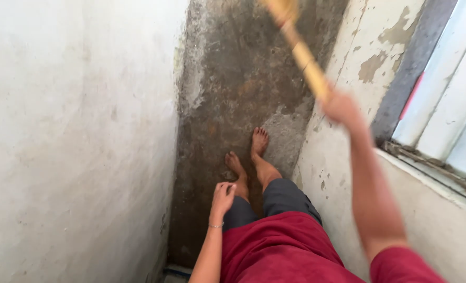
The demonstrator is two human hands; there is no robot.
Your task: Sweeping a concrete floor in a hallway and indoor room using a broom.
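My right hand point(342, 107) is raised at the upper right and gripped around a yellow wooden stick point(301, 52) that runs up and left out of the top of the frame. My left hand point(222, 198) hangs low by my left thigh, fingers loosely curled, holding nothing. Below are my red shirt, dark shorts and two bare feet point(248, 154) on a stained concrete floor point(233, 78).
I stand in a narrow passage. A white plastered wall point(75, 141) closes the left side. On the right a peeling white wall point(364, 47) rises beside a window frame point(437, 78) with a dirty sill point(432, 162).
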